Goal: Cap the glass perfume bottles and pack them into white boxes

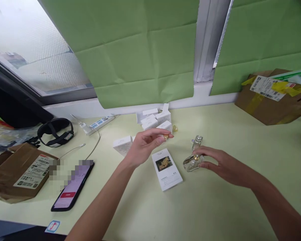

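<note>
My left hand (146, 145) is closed in a pinch on a small gold cap-like piece (166, 136), partly hidden by the fingers. To the right, my right hand (219, 164) grips a clear glass bottle (191, 164) with a gold neck, tilted just above the table. Behind that bottle lies another small clear glass piece (197, 141). Between my hands a white box (167, 170) with a picture of yellow flowers lies flat. Several small white boxes (149, 122) cluster beyond my left hand, with a yellowish transparent cap (175, 128) beside them.
Another white box (122, 144) stands left of my left hand. Further left are a phone (72, 187), an opened cardboard box (27, 170), a black head strap (55, 132) and a power strip (100, 124) with cables. A larger cardboard box (268, 100) sits back right, near green curtains (140, 50).
</note>
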A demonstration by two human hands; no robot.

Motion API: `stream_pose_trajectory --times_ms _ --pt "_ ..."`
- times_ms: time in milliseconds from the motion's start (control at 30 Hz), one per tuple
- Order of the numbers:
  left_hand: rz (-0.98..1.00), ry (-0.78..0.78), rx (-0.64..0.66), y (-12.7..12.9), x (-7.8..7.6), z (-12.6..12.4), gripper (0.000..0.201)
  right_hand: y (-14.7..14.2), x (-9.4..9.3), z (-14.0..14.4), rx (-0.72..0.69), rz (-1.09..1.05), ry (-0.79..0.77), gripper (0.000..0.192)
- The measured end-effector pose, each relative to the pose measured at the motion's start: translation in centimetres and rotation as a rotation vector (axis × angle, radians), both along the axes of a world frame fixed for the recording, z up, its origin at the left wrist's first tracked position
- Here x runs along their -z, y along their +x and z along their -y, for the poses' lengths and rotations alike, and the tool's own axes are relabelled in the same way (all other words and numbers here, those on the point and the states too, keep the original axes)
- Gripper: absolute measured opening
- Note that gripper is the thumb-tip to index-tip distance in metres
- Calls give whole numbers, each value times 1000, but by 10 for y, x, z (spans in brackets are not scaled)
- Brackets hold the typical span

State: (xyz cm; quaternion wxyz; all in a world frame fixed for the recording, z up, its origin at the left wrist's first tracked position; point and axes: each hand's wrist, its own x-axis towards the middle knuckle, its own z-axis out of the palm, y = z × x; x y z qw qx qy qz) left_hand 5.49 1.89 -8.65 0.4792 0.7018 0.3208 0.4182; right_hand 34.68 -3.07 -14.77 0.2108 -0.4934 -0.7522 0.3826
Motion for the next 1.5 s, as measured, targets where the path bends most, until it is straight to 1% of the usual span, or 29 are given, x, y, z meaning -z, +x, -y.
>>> stream_pose_trajectory --times_ms 100,233,367,467,533,600,633,667,700,733,833,900,933,1033,1133,1267,1333,1400,1500 --pt "48 -55 29 9 8 -1 17 -9 19 7 13 -42 -11 36" --pt "34 -56 77 24 18 -1 15 -16 33 1 -23 -106 47 33" --pt "-92 -58 139 36 38 2 17 -20 40 -9 -119 -169 74 31" --pt "-149 -26 137 39 55 5 17 -20 46 -11 -155 -231 60 36" --pt "-162 -10 107 40 65 6 16 -21 52 -9 -95 -248 22 44" --pt "-164 -14 76 41 71 7 17 -26 58 -3 24 -254 0 69" --pt "-160 -19 68 42 74 7 17 -31 62 0 81 -254 9 82" --pt "-155 -21 62 43 76 8 17 -36 65 4 128 -256 32 92" --pt "-152 -22 58 44 78 8 17 -42 67 7 160 -254 65 96" --pt "-148 -23 55 45 79 9 16 -49 69 10 187 -247 95 94" --pt "-149 -34 52 47 83 12 16 -66 72 15 269 -231 151 75" --pt "-172 -40 45 48 86 14 15 -73 73 15 312 -249 158 71" --pt "-184 -38 40 48 87 15 15 -74 73 15 328 -269 154 74" --pt "-206 -17 26 49 88 16 15 -75 74 15 352 -342 108 91" --pt "-242 46 22 50 87 16 14 -73 74 15 340 -383 71 99" --pt "-285 221 -11 49 86 17 15 -68 73 14 309 -388 91 102" --pt "-307 280 -30 49 86 17 16 -66 73 14 297 -405 99 102" --pt "-323 299 -43 49 86 17 16 -64 74 13 293 -419 97 101" --pt "-330 284 -58 49 85 16 16 -62 73 13 284 -417 75 98"
